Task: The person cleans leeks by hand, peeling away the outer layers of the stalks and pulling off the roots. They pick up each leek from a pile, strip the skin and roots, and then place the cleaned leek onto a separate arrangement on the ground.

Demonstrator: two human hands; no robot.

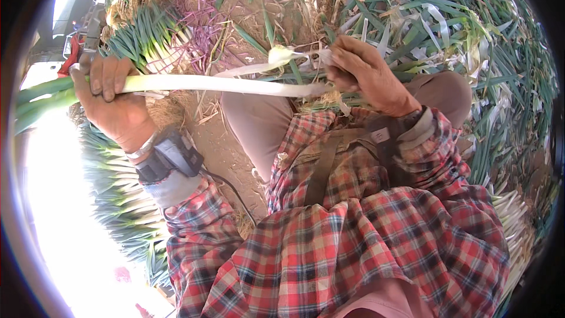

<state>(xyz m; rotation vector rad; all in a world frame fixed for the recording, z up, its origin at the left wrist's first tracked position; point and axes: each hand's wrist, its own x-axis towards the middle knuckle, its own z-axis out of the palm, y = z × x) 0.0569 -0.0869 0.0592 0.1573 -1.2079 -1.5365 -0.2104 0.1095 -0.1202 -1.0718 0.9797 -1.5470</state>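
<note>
Head view, only one: long, straight leek-like stalk, white shank and green leaves (pixel 218 85), lies roughly level across the person's front, above the mauve-trousered knees. Leaves point left, root end is by the right hand.

Left hand (pixel 115 97): grip closed around the stalk near the white-to-green change. Right hand (pixel 365 73): fingers bunched; grip looks closed on a thin, pale, limp strip of sheath (pixel 250 70), exact contact hidden. Root end sits just beside those fingers; can't tell if they touch.

Handling, my read: light; shank fairly stiff but snaps if bent hard. White skin likely smooth and slippery, bruises under squeeze. Leaves floppy, poor hold. Best hold: firm white just below the leaves, fingers wrapped, modest force. Strip is probably soft, tears easily; pinch it close to its thick end.

Around: green-and-white stalk bundle (pixel 156 38) beyond left hand, purple twine (pixel 206 23) beside it, row of laid stalks (pixel 126 194) at left, green leaf heap (pixel 500 76) at right, all over brown soil (pixel 235 162).
</note>
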